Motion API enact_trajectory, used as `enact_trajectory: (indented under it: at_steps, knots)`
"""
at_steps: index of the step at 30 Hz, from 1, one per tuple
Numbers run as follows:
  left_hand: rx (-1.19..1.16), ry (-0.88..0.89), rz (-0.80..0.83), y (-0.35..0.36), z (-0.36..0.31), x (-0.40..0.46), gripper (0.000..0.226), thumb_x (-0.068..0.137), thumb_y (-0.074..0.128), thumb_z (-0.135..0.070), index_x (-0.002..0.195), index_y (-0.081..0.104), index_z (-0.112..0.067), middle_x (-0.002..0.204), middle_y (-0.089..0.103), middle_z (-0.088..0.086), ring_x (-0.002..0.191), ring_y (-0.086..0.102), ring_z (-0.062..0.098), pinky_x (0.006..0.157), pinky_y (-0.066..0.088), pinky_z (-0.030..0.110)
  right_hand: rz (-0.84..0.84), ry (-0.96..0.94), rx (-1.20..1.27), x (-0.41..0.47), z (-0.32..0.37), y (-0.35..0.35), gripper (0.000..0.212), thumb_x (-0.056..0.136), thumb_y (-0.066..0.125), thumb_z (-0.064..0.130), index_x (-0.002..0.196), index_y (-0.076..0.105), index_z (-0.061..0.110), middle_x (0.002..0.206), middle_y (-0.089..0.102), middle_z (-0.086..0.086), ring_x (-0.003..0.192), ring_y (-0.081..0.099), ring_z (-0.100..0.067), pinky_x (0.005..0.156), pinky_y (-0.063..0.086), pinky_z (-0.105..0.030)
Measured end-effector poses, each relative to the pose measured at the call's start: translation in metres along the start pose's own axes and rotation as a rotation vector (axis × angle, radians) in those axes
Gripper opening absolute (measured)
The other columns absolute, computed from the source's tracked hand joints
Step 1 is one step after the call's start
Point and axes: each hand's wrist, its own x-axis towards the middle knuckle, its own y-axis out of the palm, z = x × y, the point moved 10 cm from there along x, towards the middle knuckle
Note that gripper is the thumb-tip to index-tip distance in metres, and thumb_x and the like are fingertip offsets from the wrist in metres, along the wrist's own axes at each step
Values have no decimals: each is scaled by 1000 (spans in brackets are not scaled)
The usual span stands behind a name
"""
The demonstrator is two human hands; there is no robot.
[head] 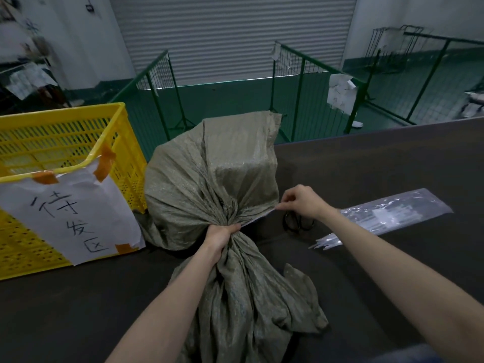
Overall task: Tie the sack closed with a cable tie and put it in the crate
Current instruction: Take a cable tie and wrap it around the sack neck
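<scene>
The sack (209, 179) lies on the desk (366, 174) beside the crate (65, 142). Its gathered neck is gripped by the left hand (222, 235). The cable tie (258, 218) is pinched by the right hand (301, 203); the tie's loop is hidden.

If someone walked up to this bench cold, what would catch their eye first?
Probably the grey-green woven sack lying mid-bench, its neck bunched in the left hand while the right hand pulls a pale cable tie taut from it. Next, the bright yellow crate at the left, with a handwritten paper sign taped on.
</scene>
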Motion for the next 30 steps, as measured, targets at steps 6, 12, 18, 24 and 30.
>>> enact_trajectory:
  at_steps: [6, 12, 18, 24, 30]
  knots:
    - [-18, -1, -8, -1, 2, 4, 32, 83, 68, -2, 113, 61, 3, 103, 66, 12, 81, 63, 22, 71, 50, 28, -95, -98, -208, 3, 37, -36, 26, 78, 71, 40, 70, 67, 16, 72, 66, -2, 74, 61, -22, 73, 48, -36]
    - [-19, -49, -27, -9, 11, 7, 34, 80, 71, -4, 112, 64, 4, 101, 69, 15, 86, 66, 27, 73, 53, 30, -15, -92, -475, -6, 32, -19, 15, 88, 52, 21, 87, 67, 18, 94, 67, -5, 97, 58, -29, 81, 32, -37]
    - [-4, -52, -54, -11, 13, 8, 32, 80, 69, -3, 110, 64, 5, 102, 69, 17, 89, 66, 30, 81, 54, 35, 169, 90, -475, -21, -13, 29, 15, 86, 45, 15, 86, 60, 19, 107, 57, -13, 98, 58, -37, 73, 42, -36]
    - [-18, -76, -29, -9, 14, 7, 30, 81, 67, -2, 110, 64, 6, 101, 68, 19, 83, 66, 29, 79, 54, 35, 164, 93, -370, -16, -15, 33, 19, 84, 45, 13, 72, 56, 23, 94, 58, -9, 84, 57, -30, 72, 49, -39]
    - [-41, -109, -18, -7, 16, 3, 35, 79, 71, -7, 111, 64, 2, 98, 69, 16, 83, 66, 28, 77, 55, 33, 201, 54, -137, -1, 2, 66, 29, 80, 48, 8, 61, 60, 25, 86, 68, -10, 86, 62, -26, 79, 52, -36]
